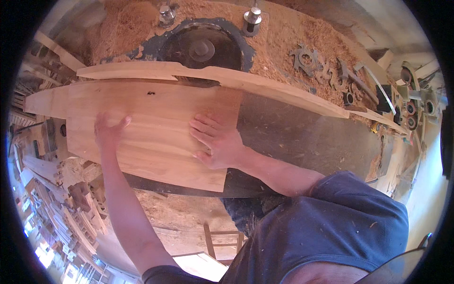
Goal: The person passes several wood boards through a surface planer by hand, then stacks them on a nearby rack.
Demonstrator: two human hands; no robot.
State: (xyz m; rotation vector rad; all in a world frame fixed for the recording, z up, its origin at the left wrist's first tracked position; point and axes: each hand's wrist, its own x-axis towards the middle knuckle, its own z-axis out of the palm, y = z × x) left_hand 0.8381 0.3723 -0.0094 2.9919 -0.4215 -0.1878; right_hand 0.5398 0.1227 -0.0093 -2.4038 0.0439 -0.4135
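1. From where I stand, the broad wooden panel [158,142] lies flat on the dark desk [307,128], its far edge near the long wooden fence [279,91].
2. The left hand [110,133] rests on the panel's left part, thumb spread away from its fingers.
3. The right hand [217,142] lies palm-down near the right end, fingers slightly spread.
4. Beyond the fence sits a round dark recess [182,49]; toothed metal cutters [305,60] lie among reddish sawdust [279,45] to its right.
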